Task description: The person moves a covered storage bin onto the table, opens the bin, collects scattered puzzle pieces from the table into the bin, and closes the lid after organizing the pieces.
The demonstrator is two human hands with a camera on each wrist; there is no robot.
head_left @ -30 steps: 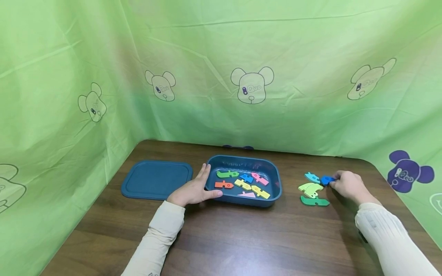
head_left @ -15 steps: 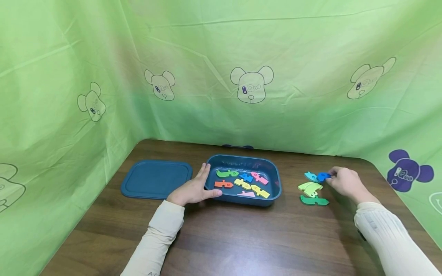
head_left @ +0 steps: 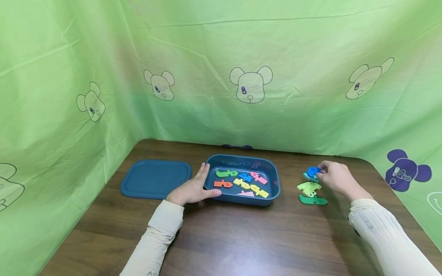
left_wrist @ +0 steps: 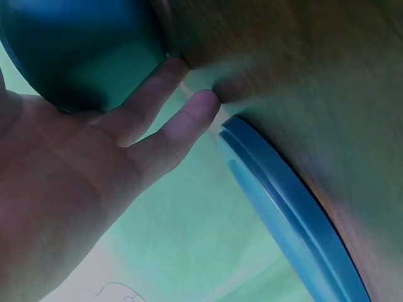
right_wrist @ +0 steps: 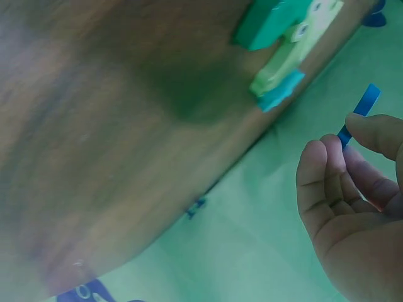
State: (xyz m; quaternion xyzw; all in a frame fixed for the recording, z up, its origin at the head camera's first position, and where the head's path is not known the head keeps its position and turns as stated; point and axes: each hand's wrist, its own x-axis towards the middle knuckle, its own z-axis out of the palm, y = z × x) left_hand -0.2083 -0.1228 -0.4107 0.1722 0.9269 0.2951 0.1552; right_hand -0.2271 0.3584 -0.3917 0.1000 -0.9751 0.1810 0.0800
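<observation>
In the head view, a dark blue box [head_left: 276, 168] holds several flat foam-like puzzle pieces, among them a green one [head_left: 226, 173] and an orange one [head_left: 222, 184]. My left hand [head_left: 195, 188] rests against the box's left end, fingers straight, thumb by the front rim. At the right, my right hand [head_left: 336, 177] pinches a blue puzzle piece [head_left: 313, 171] between thumb and fingertips. It is raised over a light blue piece [head_left: 308, 178], which it partly hides. Just in front lie yellow-green pieces [head_left: 308, 188] and a dark green piece [head_left: 312, 200].
A flat dark blue lid [head_left: 157, 179] lies on the brown wooden table [head_left: 248, 237] left of the box. Green cloth [head_left: 207, 96] with printed bear heads hangs along the table's back and sides.
My right hand has moved left and slightly back with the blue puzzle piece, from right of the light blue piece to over it. My left hand stays put at the box.
</observation>
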